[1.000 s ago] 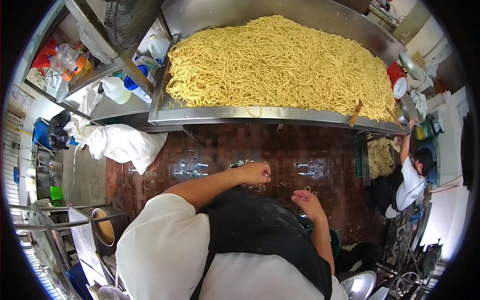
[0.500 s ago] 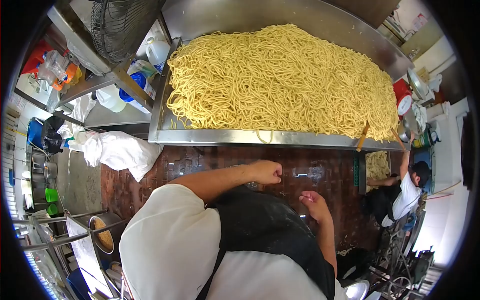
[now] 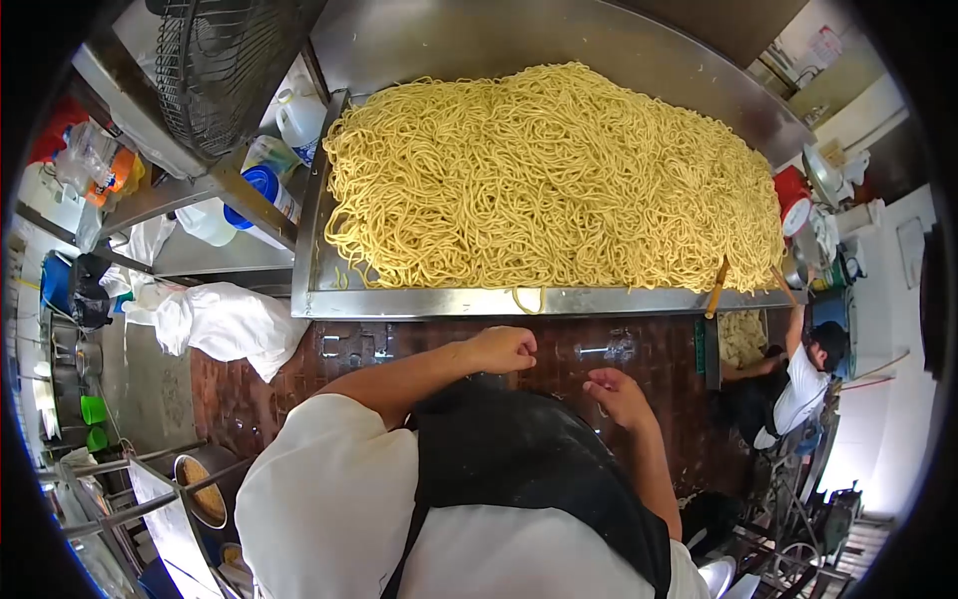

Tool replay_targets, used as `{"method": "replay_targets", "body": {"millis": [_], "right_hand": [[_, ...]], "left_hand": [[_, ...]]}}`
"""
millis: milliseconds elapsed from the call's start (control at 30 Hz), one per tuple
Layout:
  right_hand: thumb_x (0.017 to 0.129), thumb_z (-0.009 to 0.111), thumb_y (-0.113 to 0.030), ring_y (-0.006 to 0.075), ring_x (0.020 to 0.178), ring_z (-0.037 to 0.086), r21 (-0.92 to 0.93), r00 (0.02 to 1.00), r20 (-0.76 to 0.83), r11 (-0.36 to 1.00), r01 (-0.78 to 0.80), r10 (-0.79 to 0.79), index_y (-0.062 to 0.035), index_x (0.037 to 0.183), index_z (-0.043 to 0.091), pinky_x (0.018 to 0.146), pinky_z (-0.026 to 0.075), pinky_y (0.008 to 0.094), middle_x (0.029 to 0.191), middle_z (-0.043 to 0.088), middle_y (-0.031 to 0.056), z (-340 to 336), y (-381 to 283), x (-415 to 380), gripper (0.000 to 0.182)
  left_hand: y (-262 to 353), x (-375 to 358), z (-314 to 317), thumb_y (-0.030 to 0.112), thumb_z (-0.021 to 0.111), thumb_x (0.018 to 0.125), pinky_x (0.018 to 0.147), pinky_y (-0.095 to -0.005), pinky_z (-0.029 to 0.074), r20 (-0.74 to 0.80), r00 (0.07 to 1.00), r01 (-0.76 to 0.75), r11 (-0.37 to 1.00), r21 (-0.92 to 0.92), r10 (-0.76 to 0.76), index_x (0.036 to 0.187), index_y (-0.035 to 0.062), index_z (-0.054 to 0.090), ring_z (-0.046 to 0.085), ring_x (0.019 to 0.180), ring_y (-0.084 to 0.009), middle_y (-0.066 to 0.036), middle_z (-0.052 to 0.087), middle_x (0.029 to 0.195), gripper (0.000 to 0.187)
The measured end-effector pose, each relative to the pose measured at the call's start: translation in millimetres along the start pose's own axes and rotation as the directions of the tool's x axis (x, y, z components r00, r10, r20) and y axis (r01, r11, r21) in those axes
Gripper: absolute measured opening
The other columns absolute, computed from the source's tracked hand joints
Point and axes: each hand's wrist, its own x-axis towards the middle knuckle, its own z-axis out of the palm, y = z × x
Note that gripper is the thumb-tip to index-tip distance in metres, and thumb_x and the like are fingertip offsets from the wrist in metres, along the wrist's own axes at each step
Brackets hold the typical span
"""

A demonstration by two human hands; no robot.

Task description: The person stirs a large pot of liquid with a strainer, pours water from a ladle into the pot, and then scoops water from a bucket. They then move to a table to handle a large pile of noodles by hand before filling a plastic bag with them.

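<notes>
Grip curled, L hand [image 3: 503, 350] nr noodle tray [image 3: 424, 302], R hand [image 3: 618, 396] part-open

Yellow noodles [image 3: 559, 180] lie tangled in a broad heap on the metal tray [image 3: 419, 303].

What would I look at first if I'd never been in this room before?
Probably the huge heap of curly yellow noodles, in a long, shiny metal tray across the top. Next, the bare left hand and right hand, over the red-brown floor. Then maybe the bulging white sack, below the tray's left end.
</notes>
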Motion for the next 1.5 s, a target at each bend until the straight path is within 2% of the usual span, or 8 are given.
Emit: {"method": "replay_targets", "body": {"millis": [933, 1100, 1200, 1233, 1300, 1400, 1467, 1500], "right_hand": [[0.086, 0.076, -0.029, 0.0147, 0.087, 0.063, 0.040, 0.970, -0.035, 0.970, -0.240, 0.241, -0.0008, 0.113, 0.067, 0.077, 0.052, 0.0308, 0.094, 0.069, 0.0060, 26, 22, -55, 0.040], [0.085, 0.075, -0.035, 0.0181, 0.078, 0.067, 0.042, 0.985, -0.080, 0.988, -0.150, 0.153, -0.0032, 0.115, 0.066, 0.065, 0.056, 0.0342, 0.088, 0.068, 0.0075, 35, 29, -41, 0.045], [0.085, 0.075, -0.034, 0.0182, 0.077, 0.067, 0.025, 0.992, -0.067, 0.994, -0.103, 0.104, -0.0033, 0.117, 0.066, 0.068, 0.056, 0.0337, 0.090, 0.069, 0.0087, 38, 15, -38, 0.046], [0.087, 0.076, -0.029, 0.0203, 0.098, 0.066, -0.015, 0.987, -0.070, 0.989, -0.144, 0.143, -0.0002, 0.114, 0.068, 0.086, 0.052, 0.0326, 0.107, 0.071, 0.0131, 40, 6, -37, 0.041], [0.086, 0.076, -0.029, 0.0199, 0.097, 0.065, -0.027, 0.991, -0.040, 0.992, -0.126, 0.125, 0.0001, 0.114, 0.068, 0.086, 0.052, 0.0327, 0.105, 0.070, 0.0121, 44, -8, -34, 0.040], [0.086, 0.077, -0.026, 0.0172, 0.090, 0.064, 0.008, 0.989, -0.009, 0.989, -0.145, 0.145, 0.0004, 0.113, 0.067, 0.082, 0.052, 0.0320, 0.099, 0.069, 0.0090, 47, -15, -29, 0.038], [0.086, 0.076, -0.030, 0.0172, 0.080, 0.066, 0.024, 0.989, 0.006, 0.989, -0.146, 0.146, 0.0013, 0.112, 0.065, 0.071, 0.053, 0.0310, 0.093, 0.069, 0.0101, 46, -8, -25, 0.042], [0.086, 0.076, -0.030, 0.0172, 0.080, 0.066, 0.020, 0.989, 0.009, 0.989, -0.146, 0.145, 0.0013, 0.112, 0.065, 0.071, 0.053, 0.0310, 0.093, 0.069, 0.0101, 44, 2, -22, 0.042]], "left_hand": [[20, 17, 19, 0.027, 0.071, 0.088, 0.080, -0.0314, 0.054, 0.134, 0.979, -0.152, 0.988, -0.031, 0.154, 0.111, 0.0030, 0.065, 0.068, 0.091, -0.0170, -0.009, 0.071, 0.100, 0.034], [23, 13, -25, 0.030, 0.070, 0.087, 0.078, -0.0335, 0.054, -0.156, 0.977, -0.161, 0.981, -0.112, 0.143, 0.111, 0.0076, 0.067, 0.068, 0.084, -0.0205, -0.010, 0.071, 0.094, 0.033], [3, 35, -98, 0.028, 0.070, 0.088, 0.077, -0.0347, 0.054, -0.596, 0.787, -0.288, 0.950, -0.121, 0.162, 0.110, 0.0064, 0.067, 0.069, 0.084, -0.0230, -0.011, 0.072, 0.092, 0.031], [2, 35, -132, 0.029, 0.071, 0.086, 0.080, -0.0346, 0.053, -0.705, 0.702, -0.218, 0.972, -0.081, 0.099, 0.112, 0.0050, 0.067, 0.069, 0.087, -0.0244, -0.013, 0.071, 0.093, 0.036], [-1, 25, -198, 0.032, 0.072, 0.085, 0.086, -0.0379, 0.052, -0.807, 0.575, -0.136, 0.988, 0.071, 0.137, 0.116, 0.0046, 0.066, 0.067, 0.098, -0.0273, -0.016, 0.070, 0.105, 0.041], [-5, 17, -268, 0.035, 0.076, 0.079, 0.096, -0.0411, 0.049, -0.802, 0.592, 0.129, 0.972, 0.195, 0.082, 0.120, 0.0054, 0.065, 0.061, 0.114, -0.0303, -0.019, 0.064, 0.122, 0.052], [-13, 22, -299, 0.040, 0.082, 0.069, 0.101, -0.0398, 0.047, -0.621, 0.766, 0.475, 0.800, 0.367, -0.170, 0.125, 0.0037, 0.063, 0.057, 0.122, -0.0349, -0.023, 0.058, 0.131, 0.070], [-50, 39, -308, 0.043, 0.081, 0.066, 0.107, -0.0440, 0.044, -0.562, 0.804, 0.460, 0.803, 0.379, -0.195, 0.135, 0.0052, 0.055, 0.053, 0.127, -0.0361, -0.023, 0.053, 0.137, 0.083]]}}
